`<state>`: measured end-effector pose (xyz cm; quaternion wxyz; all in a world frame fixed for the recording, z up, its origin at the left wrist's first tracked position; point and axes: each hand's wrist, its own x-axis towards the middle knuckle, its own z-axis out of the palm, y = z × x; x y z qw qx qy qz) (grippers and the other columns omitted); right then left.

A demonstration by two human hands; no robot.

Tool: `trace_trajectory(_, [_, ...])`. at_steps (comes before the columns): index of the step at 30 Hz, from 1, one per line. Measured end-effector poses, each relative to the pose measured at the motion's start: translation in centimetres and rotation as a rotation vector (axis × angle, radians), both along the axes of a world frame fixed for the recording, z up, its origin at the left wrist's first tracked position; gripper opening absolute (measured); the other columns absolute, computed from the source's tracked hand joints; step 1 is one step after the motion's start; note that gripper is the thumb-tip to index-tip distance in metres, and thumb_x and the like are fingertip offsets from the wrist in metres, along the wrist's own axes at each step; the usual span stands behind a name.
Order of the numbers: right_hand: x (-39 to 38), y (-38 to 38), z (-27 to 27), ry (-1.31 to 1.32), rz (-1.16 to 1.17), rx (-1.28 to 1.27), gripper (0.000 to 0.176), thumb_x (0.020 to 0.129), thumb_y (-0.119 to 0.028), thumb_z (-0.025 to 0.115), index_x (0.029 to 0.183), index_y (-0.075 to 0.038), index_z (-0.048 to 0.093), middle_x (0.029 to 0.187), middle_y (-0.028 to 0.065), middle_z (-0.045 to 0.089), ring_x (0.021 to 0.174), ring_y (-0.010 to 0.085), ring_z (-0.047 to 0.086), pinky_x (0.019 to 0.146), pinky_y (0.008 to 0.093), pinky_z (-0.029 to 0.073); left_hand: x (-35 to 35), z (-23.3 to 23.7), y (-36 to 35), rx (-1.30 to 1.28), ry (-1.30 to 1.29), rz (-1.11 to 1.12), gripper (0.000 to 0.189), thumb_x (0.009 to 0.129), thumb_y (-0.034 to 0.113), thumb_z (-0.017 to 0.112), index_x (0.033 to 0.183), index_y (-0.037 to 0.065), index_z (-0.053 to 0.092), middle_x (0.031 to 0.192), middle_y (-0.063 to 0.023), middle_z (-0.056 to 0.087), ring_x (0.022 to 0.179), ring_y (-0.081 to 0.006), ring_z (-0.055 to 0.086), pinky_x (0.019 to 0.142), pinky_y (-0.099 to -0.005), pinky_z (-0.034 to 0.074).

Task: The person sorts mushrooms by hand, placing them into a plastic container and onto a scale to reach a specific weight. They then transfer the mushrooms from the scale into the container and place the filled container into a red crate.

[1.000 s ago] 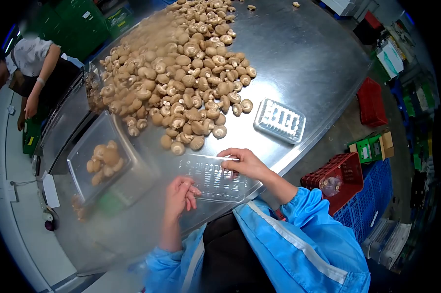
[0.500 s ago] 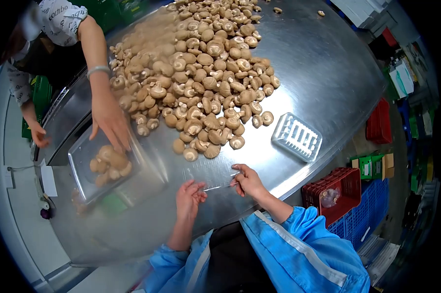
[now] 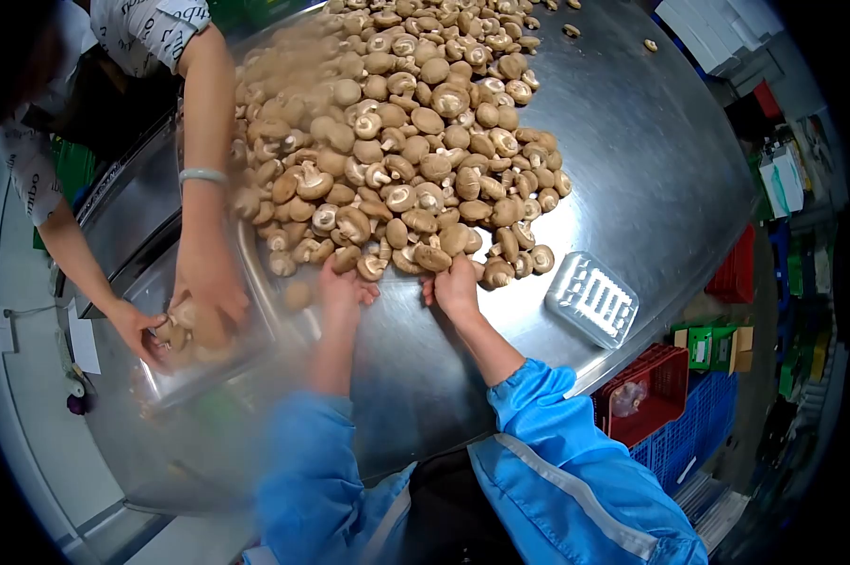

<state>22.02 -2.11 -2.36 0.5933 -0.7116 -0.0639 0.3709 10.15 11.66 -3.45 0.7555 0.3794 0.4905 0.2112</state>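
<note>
A large pile of brown mushrooms (image 3: 415,141) lies on the metal table (image 3: 651,151). At its near edge, my left hand (image 3: 343,282) has its fingers curled against a mushroom. My right hand (image 3: 455,284) is at the same edge, a little to the right, with its fingers bent round a mushroom. The fingertips of both hands are partly hidden, and the grips are hard to make out. An empty clear plastic tray (image 3: 592,299) rests on the table to the right of my right hand.
Across the table at the left, a co-worker's hands (image 3: 208,282) are at a clear tray (image 3: 185,386) holding mushrooms. Beyond the table's right edge stand a red crate (image 3: 646,395), a blue crate (image 3: 703,428) and a green box (image 3: 710,348).
Both my hands have moved forward from the bare metal to the pile's edge. The clear plastic between them is no longer visible. The co-worker's other hand has come to their tray.
</note>
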Motion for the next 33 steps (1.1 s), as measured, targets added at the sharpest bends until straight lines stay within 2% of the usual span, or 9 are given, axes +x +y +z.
trace_trajectory(9, [-2.7, -3.6, -0.6, -0.014, 0.003, 0.141, 0.017, 0.102, -0.002, 0.037, 0.104, 0.007, 0.051, 0.073, 0.0120, 0.061, 0.059, 0.0189, 0.064, 0.050, 0.0318, 0.056, -2.9, 0.6, -3.3, 0.043, -0.119, 0.014, 0.035, 0.096, -0.003, 0.046, 0.130, 0.004, 0.041, 0.096, -0.0194, 0.066, 0.047, -0.0210, 0.058, 0.034, -0.0244, 0.040])
trace_trajectory(13, [-3.8, -5.9, -0.7, 0.236, -0.023, 0.275, 0.018, 0.103, -0.006, 0.043, 0.112, 0.007, 0.051, 0.077, 0.0138, 0.063, 0.064, 0.0235, 0.065, 0.058, 0.0347, 0.059, -4.9, 2.2, -5.2, 0.071, -0.113, -0.003, 0.029, 0.099, 0.003, 0.037, 0.127, 0.004, 0.041, 0.097, -0.0207, 0.066, 0.049, -0.0219, 0.059, 0.035, -0.0239, 0.041])
trace_trajectory(16, [-5.0, -6.9, 1.2, 0.446, -0.165, 0.343, 0.020, 0.103, -0.008, 0.045, 0.119, 0.003, 0.049, 0.095, 0.0145, 0.063, 0.078, 0.0232, 0.066, 0.070, 0.0362, 0.060, -6.7, 3.2, -5.8, 0.059, -0.110, -0.038, 0.030, 0.100, 0.008, 0.033, 0.129, 0.004, 0.041, 0.100, -0.0222, 0.065, 0.052, -0.0226, 0.060, 0.036, -0.0248, 0.041])
trace_trajectory(17, [-5.5, -7.1, 1.9, 0.496, -0.216, 0.370, 0.021, 0.103, -0.008, 0.045, 0.120, 0.002, 0.048, 0.099, 0.0143, 0.062, 0.081, 0.0227, 0.066, 0.072, 0.0361, 0.060, -7.3, 3.7, -6.0, 0.045, -0.129, -0.035, 0.035, 0.098, 0.002, 0.035, 0.133, 0.005, 0.039, 0.100, -0.0214, 0.065, 0.053, -0.0225, 0.061, 0.037, -0.0250, 0.043])
trace_trajectory(19, [-6.3, -7.4, 2.9, 0.534, -0.187, 0.369, 0.034, 0.103, -0.008, 0.045, 0.136, -0.002, 0.043, 0.104, 0.0132, 0.061, 0.089, 0.0207, 0.064, 0.079, 0.0358, 0.059, -8.3, 5.0, -6.1, 0.016, -0.166, -0.033, 0.050, 0.094, -0.008, 0.039, 0.142, 0.007, 0.035, 0.102, -0.0198, 0.066, 0.055, -0.0224, 0.062, 0.040, -0.0254, 0.045])
trace_trajectory(21, [-7.1, -7.3, 4.2, 0.552, -0.175, 0.385, 0.042, 0.103, -0.008, 0.044, 0.144, -0.004, 0.039, 0.103, 0.0127, 0.061, 0.089, 0.0200, 0.064, 0.080, 0.0354, 0.059, -9.7, 6.3, -5.9, 0.071, -0.187, -0.072, 0.053, 0.093, -0.008, 0.040, 0.144, 0.006, 0.033, 0.105, -0.0205, 0.065, 0.057, -0.0224, 0.063, 0.042, -0.0257, 0.048])
trace_trajectory(22, [-7.4, -7.2, 5.0, 0.548, -0.155, 0.393, 0.050, 0.103, -0.008, 0.044, 0.151, -0.007, 0.032, 0.102, 0.0124, 0.061, 0.087, 0.0186, 0.064, 0.078, 0.0342, 0.059, -10.4, 7.0, -5.6, 0.100, -0.199, -0.089, 0.055, 0.093, -0.008, 0.041, 0.146, 0.005, 0.032, 0.107, -0.0208, 0.064, 0.058, -0.0224, 0.064, 0.043, -0.0258, 0.049])
trace_trajectory(30, [-10.5, -2.9, 9.3, 0.222, 0.093, 0.363, 0.049, 0.101, -0.011, 0.048, 0.149, -0.004, 0.038, 0.102, 0.0111, 0.064, 0.078, 0.0155, 0.065, 0.069, 0.0283, 0.058, -16.9, 13.4, -1.5, 0.229, -0.159, -0.159, 0.057, 0.087, -0.012, 0.046, 0.142, -0.003, 0.037, 0.123, -0.0173, 0.058, 0.061, -0.0191, 0.065, 0.044, -0.0213, 0.049])
trace_trajectory(33, [-12.3, 0.0, 8.4, 0.099, 0.177, 0.361, 0.048, 0.100, -0.013, 0.052, 0.146, -0.005, 0.043, 0.111, 0.0119, 0.063, 0.084, 0.0146, 0.063, 0.070, 0.0282, 0.056, -19.8, 13.9, 0.9, 0.299, 0.010, -0.157, 0.056, 0.085, -0.013, 0.049, 0.139, -0.003, 0.040, 0.123, -0.0177, 0.059, 0.059, -0.0174, 0.064, 0.043, -0.0208, 0.047])
